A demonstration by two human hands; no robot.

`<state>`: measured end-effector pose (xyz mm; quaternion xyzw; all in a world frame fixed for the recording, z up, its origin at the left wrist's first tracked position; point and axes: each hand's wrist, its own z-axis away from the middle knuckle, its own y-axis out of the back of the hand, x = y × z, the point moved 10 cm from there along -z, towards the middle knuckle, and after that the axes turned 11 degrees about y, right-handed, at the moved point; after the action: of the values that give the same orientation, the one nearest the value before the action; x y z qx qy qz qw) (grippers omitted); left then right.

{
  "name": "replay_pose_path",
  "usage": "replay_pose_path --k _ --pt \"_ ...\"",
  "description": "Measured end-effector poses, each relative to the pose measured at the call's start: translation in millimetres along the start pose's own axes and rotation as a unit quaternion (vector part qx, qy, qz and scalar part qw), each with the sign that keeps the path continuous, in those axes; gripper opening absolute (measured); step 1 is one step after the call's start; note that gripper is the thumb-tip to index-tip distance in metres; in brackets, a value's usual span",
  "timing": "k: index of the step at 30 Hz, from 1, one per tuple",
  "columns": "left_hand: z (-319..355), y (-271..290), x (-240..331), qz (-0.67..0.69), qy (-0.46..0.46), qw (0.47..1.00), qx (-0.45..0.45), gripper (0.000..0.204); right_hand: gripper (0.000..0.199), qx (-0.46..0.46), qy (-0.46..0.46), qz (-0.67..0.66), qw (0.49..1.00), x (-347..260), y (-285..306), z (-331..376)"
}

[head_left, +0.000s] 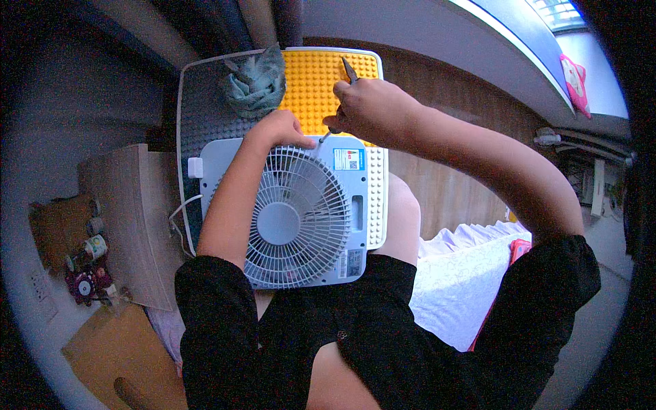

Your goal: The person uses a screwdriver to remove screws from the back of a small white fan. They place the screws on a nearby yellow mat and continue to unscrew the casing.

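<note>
Fan [278, 223] just under left fingers [299, 139], hold unclear, right fingers [341, 91] wrapped round a screwdriver [326, 137]

A pale box fan [279, 223] lies grille-up on the studded bench [311, 85], overhanging its near edge; a slanted screwdriver [328, 134] meets its far edge.
</note>
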<state>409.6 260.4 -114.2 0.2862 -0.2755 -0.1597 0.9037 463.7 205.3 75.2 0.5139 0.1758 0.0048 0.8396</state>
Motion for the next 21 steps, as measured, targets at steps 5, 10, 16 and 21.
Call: replay_pose_path --k 5,10,16,21 --pt "-2 1 2 0.025 -0.034 0.999 0.021 0.048 0.044 0.073 0.188 0.098 0.975 -35 12 9" --pt "0 2 1 0.005 0.001 1.0 0.015 0.049 0.012 0.062 0.272 0.326 0.903 -63 -3 6" --pt "0 0 0 0.002 -0.004 1.0 0.003 0.049 0.015 0.052 0.214 0.22 0.95 -37 1 -2" --pt "1 -1 3 -0.013 -0.005 1.0 0.005 0.047 0.028 -0.003 0.136 0.12 0.983 -28 -3 3"
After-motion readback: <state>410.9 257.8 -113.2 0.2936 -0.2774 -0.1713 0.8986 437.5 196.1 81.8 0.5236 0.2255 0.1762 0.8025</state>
